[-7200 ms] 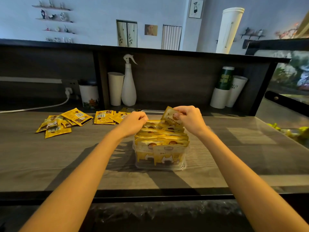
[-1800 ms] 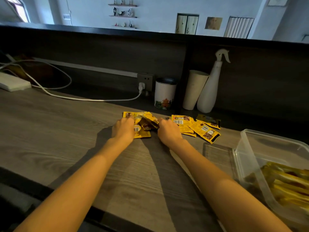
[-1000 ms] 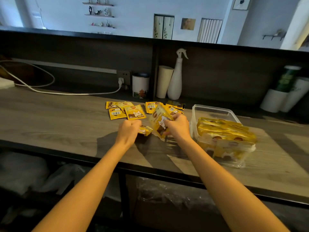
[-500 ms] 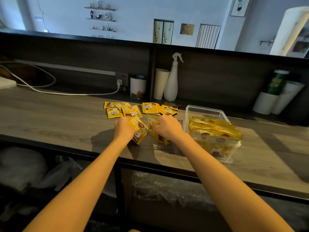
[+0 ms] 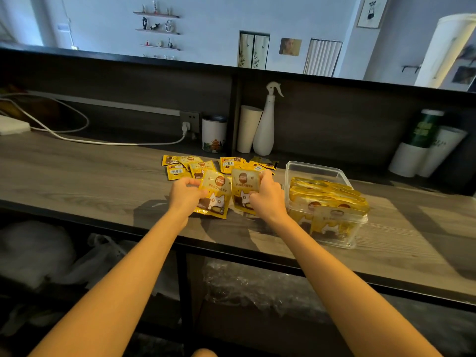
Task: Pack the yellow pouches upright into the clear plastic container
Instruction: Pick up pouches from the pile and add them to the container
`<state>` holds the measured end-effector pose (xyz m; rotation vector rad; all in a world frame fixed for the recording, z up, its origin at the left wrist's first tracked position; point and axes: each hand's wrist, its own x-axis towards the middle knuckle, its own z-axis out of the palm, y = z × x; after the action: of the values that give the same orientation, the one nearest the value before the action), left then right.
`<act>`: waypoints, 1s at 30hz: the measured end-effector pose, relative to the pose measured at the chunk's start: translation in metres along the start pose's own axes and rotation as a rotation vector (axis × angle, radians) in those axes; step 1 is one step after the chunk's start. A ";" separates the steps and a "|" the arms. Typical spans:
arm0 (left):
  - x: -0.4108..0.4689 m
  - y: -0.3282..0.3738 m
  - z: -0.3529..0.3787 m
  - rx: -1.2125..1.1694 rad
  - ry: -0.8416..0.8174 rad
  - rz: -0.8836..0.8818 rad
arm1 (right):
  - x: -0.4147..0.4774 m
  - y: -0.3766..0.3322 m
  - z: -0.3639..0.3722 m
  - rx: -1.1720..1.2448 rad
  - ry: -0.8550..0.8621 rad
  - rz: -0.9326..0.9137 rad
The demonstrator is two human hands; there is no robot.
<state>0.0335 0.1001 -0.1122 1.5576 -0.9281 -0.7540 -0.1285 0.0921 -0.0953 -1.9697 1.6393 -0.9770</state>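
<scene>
Table (image 5: pixel 90 181): dark wood-grain top with a dark front edge.
- Loose yellow pouches (image 5: pixel 180 166), flat and overlapping, near the back at the middle.
- Clear plastic container (image 5: pixel 314 167), just right of them, with pouches standing in rows inside.
- White jar (image 5: pixel 213 134), paper cup (image 5: pixel 247 128) and white spray bottle (image 5: pixel 265 130), upright along the back.
- White cable (image 5: pixel 116 143), trailing left from a wall socket.
- White cups (image 5: pixel 409 158), leaning at the far right.

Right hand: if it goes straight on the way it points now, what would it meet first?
The right hand, gripping a yellow pouch, points forward and slightly left. Straight on, it would probably meet first the loose pouches lying flat on the table just beyond, though depth is unclear.
</scene>
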 end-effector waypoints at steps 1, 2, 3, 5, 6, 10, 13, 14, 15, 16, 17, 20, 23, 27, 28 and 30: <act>-0.001 -0.002 0.000 0.030 -0.034 0.011 | -0.003 0.003 0.002 0.020 0.003 0.016; -0.002 -0.003 -0.001 0.058 -0.073 0.014 | -0.006 0.006 0.004 0.037 0.001 0.033; -0.002 -0.004 -0.002 0.085 -0.105 0.011 | -0.008 0.008 0.005 0.059 0.000 0.049; -0.001 -0.004 -0.006 0.134 -0.144 -0.010 | -0.010 0.011 0.006 0.095 0.001 0.064; -0.002 -0.003 -0.007 0.155 -0.156 -0.012 | -0.011 0.011 0.007 0.091 0.003 0.049; -0.004 0.005 -0.006 0.183 -0.172 0.045 | -0.008 0.008 0.008 0.040 0.027 -0.028; -0.004 0.009 -0.003 0.129 -0.137 0.115 | -0.007 0.006 0.003 0.025 0.065 -0.065; -0.005 0.010 -0.002 0.102 -0.102 0.141 | -0.005 0.005 0.001 0.025 0.086 -0.080; -0.006 0.013 -0.001 0.074 -0.058 0.178 | -0.004 0.002 -0.003 0.032 0.112 -0.102; -0.007 0.017 0.001 0.040 -0.022 0.215 | -0.002 -0.001 -0.006 0.045 0.135 -0.114; -0.008 0.021 0.003 -0.002 0.003 0.254 | 0.000 -0.004 -0.011 0.061 0.156 -0.125; -0.010 0.040 0.013 -0.097 0.028 0.332 | 0.008 -0.011 -0.030 0.127 0.218 -0.149; -0.008 0.058 0.027 -0.158 0.045 0.368 | 0.019 -0.017 -0.052 0.171 0.289 -0.161; -0.004 0.080 0.050 -0.171 0.052 0.428 | 0.034 -0.014 -0.082 0.150 0.393 -0.134; -0.002 0.084 0.057 -0.173 0.045 0.436 | 0.038 -0.011 -0.089 0.145 0.414 -0.122; -0.001 0.093 0.073 -0.166 0.029 0.453 | 0.045 -0.003 -0.104 0.133 0.441 -0.100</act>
<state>-0.0447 0.0593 -0.0339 1.1518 -1.1163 -0.4692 -0.1984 0.0632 -0.0117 -1.8516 1.6472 -1.6077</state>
